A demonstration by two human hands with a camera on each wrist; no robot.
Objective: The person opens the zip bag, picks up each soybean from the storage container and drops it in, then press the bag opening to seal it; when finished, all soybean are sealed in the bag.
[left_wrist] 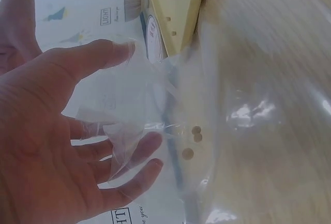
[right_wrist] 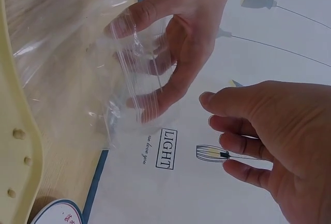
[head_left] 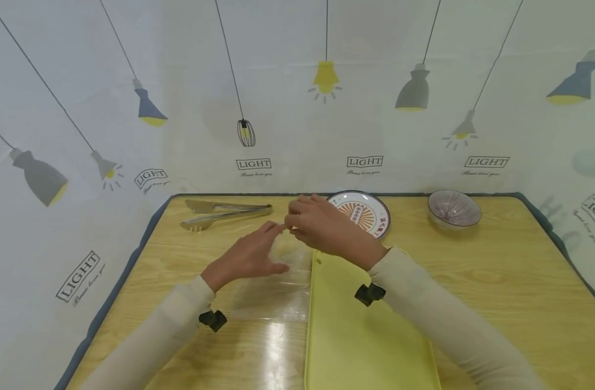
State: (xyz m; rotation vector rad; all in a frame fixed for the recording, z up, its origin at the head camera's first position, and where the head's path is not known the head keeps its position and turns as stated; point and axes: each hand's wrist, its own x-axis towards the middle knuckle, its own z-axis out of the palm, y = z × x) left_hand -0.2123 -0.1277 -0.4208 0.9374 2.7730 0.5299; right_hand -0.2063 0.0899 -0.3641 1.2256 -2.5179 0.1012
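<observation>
A clear plastic zip bag (right_wrist: 77, 69) hangs from my left hand (head_left: 250, 254). My left thumb and fingers are spread apart at its mouth, with film over the thumb tip and the ridged zip strip (right_wrist: 137, 81) across the fingers. The bag's body (head_left: 273, 292) lies over the table, beside the left edge of a yellow board (head_left: 365, 336). My right hand (head_left: 321, 225) is raised just beyond the left fingertips. In the right wrist view its fingers are loosely bent, thumb apart from them, with nothing between. Small round brown spots (left_wrist: 187, 154) show through the film in the left wrist view.
Metal tongs (head_left: 229, 214) lie at the back left of the wooden table (head_left: 511, 303). A patterned plate (head_left: 377, 208) sits at the back, partly hidden by the right hand. A purplish ribbed bowl (head_left: 454, 208) stands at the back right. A lamp-printed sheet (head_left: 287, 108) covers the walls.
</observation>
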